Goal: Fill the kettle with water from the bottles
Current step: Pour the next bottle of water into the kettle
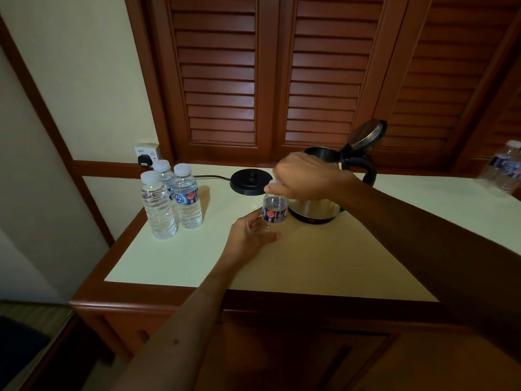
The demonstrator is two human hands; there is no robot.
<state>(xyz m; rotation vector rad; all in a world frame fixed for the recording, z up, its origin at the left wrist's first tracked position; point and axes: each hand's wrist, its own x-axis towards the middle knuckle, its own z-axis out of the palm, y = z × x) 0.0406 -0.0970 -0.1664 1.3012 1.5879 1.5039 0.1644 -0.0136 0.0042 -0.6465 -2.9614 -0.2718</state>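
A small water bottle (274, 209) with a blue label stands upright on the pale countertop (310, 258), just left of the steel kettle (314, 208). My left hand (251, 232) grips its lower body. From above, my right hand (301, 176) pinches the bottle's white cap (273, 182). The kettle's lid (366, 134) is flipped up and its black handle (370, 170) faces right; my right hand hides much of its body. Three more capped bottles (172, 198) stand grouped at the left of the counter.
The kettle's black base (249, 182) sits behind the held bottle, its cord running to a wall socket (147, 155). Another bottle (504, 167) stands at the far right edge. Louvred wooden doors (282, 74) rise behind the counter.
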